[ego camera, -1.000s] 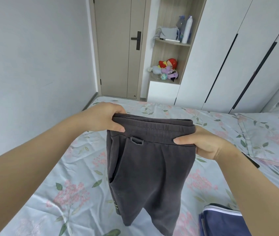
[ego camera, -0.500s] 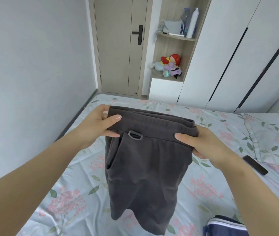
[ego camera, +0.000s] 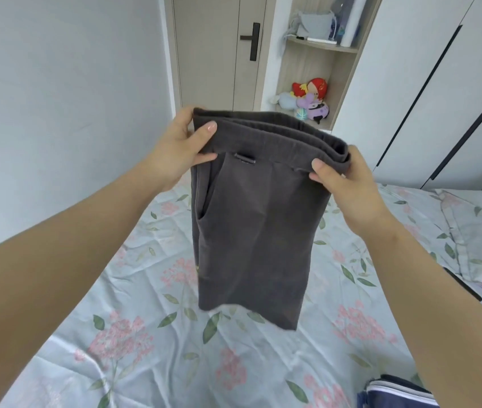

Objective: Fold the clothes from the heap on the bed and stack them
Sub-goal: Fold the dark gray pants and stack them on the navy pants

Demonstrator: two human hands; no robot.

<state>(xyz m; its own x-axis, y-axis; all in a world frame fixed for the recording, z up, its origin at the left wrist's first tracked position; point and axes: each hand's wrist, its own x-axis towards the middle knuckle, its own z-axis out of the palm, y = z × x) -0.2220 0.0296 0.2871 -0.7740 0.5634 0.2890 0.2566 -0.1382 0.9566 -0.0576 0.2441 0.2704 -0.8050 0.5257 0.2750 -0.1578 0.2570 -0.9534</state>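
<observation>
Leftmost, the left hand (ego camera: 180, 148) pinches one end of the waistband of the dark grey shorts (ego camera: 254, 225). Its thumb lies on the near side and its fingers are curled behind the cloth. The shorts hang doubled over lengthwise in the air above the floral bed (ego camera: 145, 334), with a side pocket showing on their left edge.

Behind them, an open shelf unit (ego camera: 322, 51) holds plush toys (ego camera: 311, 98) on its lower shelf. The upper shelf carries a grey pouch (ego camera: 314, 23) and a white bottle (ego camera: 351, 19), whose top is cut off by the frame.

The right hand (ego camera: 348, 184) grips the other end of the waistband, thumb in front, with its fingers hidden behind the fabric.

A flat dark object (ego camera: 463, 285) on the bed is mostly covered by the right forearm, so I cannot tell what it is. At the bottom right, a folded navy garment (ego camera: 392, 396) with white stripes lies on the bed, cut by the frame edge.
</observation>
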